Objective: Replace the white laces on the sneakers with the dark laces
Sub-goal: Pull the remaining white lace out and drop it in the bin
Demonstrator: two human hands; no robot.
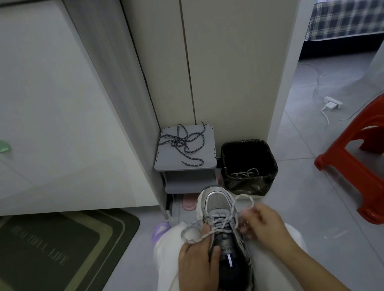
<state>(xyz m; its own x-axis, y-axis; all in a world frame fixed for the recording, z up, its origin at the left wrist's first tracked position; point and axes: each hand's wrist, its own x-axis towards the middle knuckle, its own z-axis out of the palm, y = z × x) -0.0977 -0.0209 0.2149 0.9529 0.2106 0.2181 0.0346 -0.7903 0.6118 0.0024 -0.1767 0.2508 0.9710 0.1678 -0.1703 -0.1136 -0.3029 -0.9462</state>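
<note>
Sneaker (217,204) sits on my lap, toe fwd. L hand (197,264) grips its collar; R hand (264,223) pinches the white lace (221,223) beside the eyelets. Lace looks soft and limp, so I'd pull close to an eyelet. Dark laces (182,144) lie on the stool (206,153) beyond the toe.

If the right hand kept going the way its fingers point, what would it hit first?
The right hand points left across the lap, pinching the white lace. Going straight on, it would probably meet the laced side of the sneaker first. With only one view, depth is uncertain.
</note>
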